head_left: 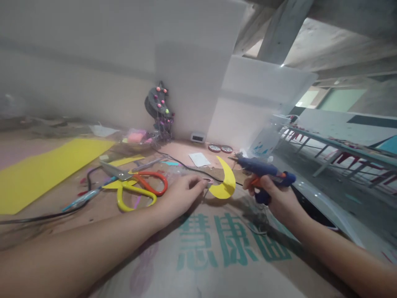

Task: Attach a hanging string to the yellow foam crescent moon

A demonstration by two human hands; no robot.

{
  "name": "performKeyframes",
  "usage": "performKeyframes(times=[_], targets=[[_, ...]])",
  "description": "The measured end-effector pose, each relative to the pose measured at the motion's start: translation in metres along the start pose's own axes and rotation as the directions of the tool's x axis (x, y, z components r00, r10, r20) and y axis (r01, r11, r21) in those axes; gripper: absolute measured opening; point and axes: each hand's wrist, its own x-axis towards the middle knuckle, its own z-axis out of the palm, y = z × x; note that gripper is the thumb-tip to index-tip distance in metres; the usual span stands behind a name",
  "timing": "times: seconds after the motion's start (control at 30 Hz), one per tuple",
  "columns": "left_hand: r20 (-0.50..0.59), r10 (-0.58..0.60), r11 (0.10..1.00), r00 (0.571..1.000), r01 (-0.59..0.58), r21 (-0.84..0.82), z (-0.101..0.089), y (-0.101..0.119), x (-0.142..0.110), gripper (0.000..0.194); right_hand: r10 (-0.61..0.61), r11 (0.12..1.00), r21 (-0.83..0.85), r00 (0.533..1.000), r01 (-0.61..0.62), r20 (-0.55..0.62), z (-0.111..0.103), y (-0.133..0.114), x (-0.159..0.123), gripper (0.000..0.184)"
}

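A yellow crescent moon cutout (pixel 226 184) stands out from the fingertips of my left hand (pixel 187 191), its shadow falling on the board beneath. My left thumb and fingers are pinched at its lower left end, where a small pinkish piece also shows; the exact grip is hard to make out. My right hand (pixel 277 198) is wrapped round a blue glue gun (pixel 259 167) with an orange trigger. Its nozzle points left, near the crescent's upper tip but apart from it. Open-bladed scissors (pixel 124 176) with red and yellow handles lie left of my left hand.
A yellow sheet (pixel 52 171) lies at the left. Behind are a grey crescent ornament (pixel 158 103) with coloured balls, a small white digital clock (pixel 197 137), a white paper piece (pixel 199 159) and two round red-rimmed items (pixel 220 148). A black cord (pixel 182 164) crosses the printed cardboard (pixel 198 277).
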Motion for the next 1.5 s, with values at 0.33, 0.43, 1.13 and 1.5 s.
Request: performKeyframes(times=[0.33, 0.43, 1.13, 1.5], targets=[[0.078, -0.096, 0.994, 0.992, 0.100, -0.048, 0.003, 0.002, -0.003, 0.038, 0.147, 0.983, 0.123, 0.982, -0.133, -0.116, -0.013, -0.011, 0.074, 0.035], [0.114, -0.116, 0.987, 0.987, 0.127, -0.095, 0.004, 0.002, -0.004, 0.041, 0.128, 0.979, -0.154, 0.991, -0.134, -0.047, -0.005, -0.001, 0.107, 0.040], [0.020, -0.084, 0.980, 0.996, 0.086, -0.180, 0.001, 0.001, 0.002, 0.035, 0.099, 0.868, -0.496, 0.976, 0.010, 0.194, 0.023, 0.031, 0.112, 0.037], [-0.181, 0.046, 0.990, 0.982, -0.069, -0.123, -0.006, 0.004, 0.001, 0.036, 0.038, 0.828, -0.504, 0.871, 0.247, 0.490, 0.027, -0.027, 0.008, 0.038]])
